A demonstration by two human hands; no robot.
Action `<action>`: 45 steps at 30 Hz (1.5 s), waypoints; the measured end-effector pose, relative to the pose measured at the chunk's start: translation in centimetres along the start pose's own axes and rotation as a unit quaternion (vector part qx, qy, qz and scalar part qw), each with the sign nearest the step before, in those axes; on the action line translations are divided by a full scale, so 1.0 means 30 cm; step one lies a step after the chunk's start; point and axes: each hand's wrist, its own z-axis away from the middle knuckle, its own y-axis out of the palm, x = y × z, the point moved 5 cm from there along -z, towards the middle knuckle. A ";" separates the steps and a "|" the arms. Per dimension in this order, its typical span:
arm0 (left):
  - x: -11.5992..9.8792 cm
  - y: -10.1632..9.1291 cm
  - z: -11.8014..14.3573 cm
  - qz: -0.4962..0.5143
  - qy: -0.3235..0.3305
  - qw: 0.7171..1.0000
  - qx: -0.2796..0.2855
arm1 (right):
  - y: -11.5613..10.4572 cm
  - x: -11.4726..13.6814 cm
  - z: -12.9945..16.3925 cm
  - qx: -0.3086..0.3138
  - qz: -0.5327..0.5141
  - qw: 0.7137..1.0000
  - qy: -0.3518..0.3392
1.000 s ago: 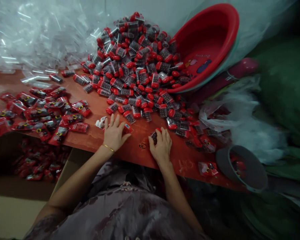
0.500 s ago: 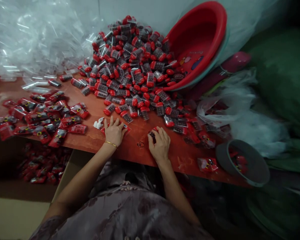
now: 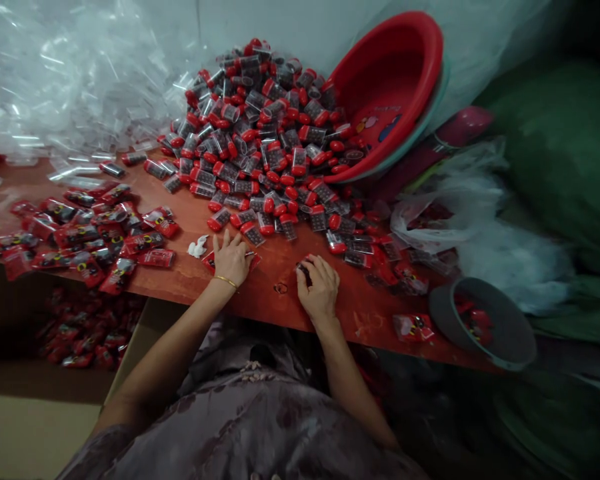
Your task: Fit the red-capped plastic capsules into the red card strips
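Red packet (image 3: 211, 261) under flat left hand (image 3: 231, 259); right hand (image 3: 320, 290) curled on vial (image 3: 305, 270).

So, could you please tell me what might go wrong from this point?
The pile of red-capped vials slopes steeply toward the hands, so vials might slide down and off the table edge. The grey bowl overhangs the table's edge and could tip. The left hand presses a red packet near that edge; it may slip off.

Dim room, light falling mostly on a reddish-brown wooden tabletop (image 3: 280, 267). Pale wall (image 3: 300, 27) behind its far edge. Dark green fabric (image 3: 570, 153) heaped past the right edge. Cardboard box (image 3: 55, 373) below the near-left edge.
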 end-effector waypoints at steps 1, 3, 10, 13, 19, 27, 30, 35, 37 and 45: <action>-0.001 -0.003 0.002 0.018 0.001 1.000 0.001 | -0.007 0.004 -0.001 -0.005 -0.007 1.000 0.001; -0.008 -0.020 0.014 0.074 0.003 0.997 -0.011 | -0.028 0.022 -0.003 -0.019 -0.038 0.999 0.003; -0.095 -0.091 0.091 0.392 0.079 0.914 -0.063 | -0.054 0.167 -0.021 0.032 -0.309 0.949 0.051; -0.107 -0.098 0.110 0.440 0.068 0.894 -0.048 | -0.082 0.199 -0.038 0.016 -0.313 0.949 0.024; -0.080 -0.047 0.141 0.558 -0.139 0.815 0.069 | -0.161 0.157 -0.035 -0.037 -0.083 0.993 -0.070; -0.132 -0.004 0.142 0.641 -0.214 0.731 0.093 | -0.138 0.135 -0.002 -0.022 -0.126 0.992 0.010; -0.130 -0.015 0.138 0.621 -0.163 0.765 0.046 | -0.101 0.114 0.006 0.015 -0.325 0.936 0.135; -0.132 -0.020 0.159 0.541 -0.103 0.833 0.040 | -0.037 0.142 0.020 0.121 -0.464 0.849 0.224; -0.135 -0.018 0.168 0.524 -0.094 0.845 0.046 | -0.028 0.145 0.024 0.104 -0.445 0.854 0.246; -0.129 0.021 0.166 0.594 -0.150 0.789 0.053 | -0.014 0.135 0.027 0.042 -0.414 0.868 0.271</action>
